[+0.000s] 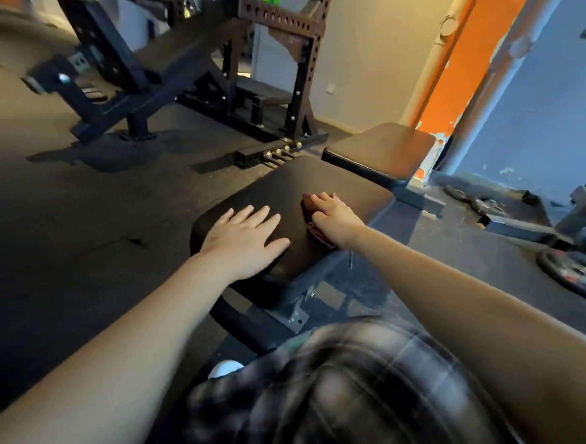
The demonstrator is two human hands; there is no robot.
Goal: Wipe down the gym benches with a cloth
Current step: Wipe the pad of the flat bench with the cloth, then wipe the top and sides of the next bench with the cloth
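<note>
**Both palms on the bench, cloth under your right hand**

Head view: your left hand (pixel 243 238) lies flat on the black padded bench (pixel 282 188), near its left edge. Its fingers (pixel 260 217) are spread and straight and hold nothing. Your right hand (pixel 336 215) rests further along the pad, towards the right edge, and presses down on the cloth (pixel 320 235). Those fingers (pixel 321 199) are stretched out over the cloth rather than curled round it.

The cloth is small, dark and reddish brown, and looks folded or bunched. Only two bits of it show. One strip pokes out past your fingertips, and a layered edge sticks out beside your thumb and wrist. The rest is hidden under your palm. It lies flat on the pad, just inside the right edge and well apart from your left hand.

The pad is matte black with rounded corners. Its surface is too dim to tell whether it is wet or dry. A second black pad (pixel 379 148) sits just beyond the far right corner, raised a little higher. Beyond the far edge a dark perforated rack (pixel 274 51) stands on the floor (pixel 61 218). A weight plate (pixel 576 273) lies on the floor off to the right. Your plaid garment (pixel 329 391) fills the bottom of the view, blurred.
</note>
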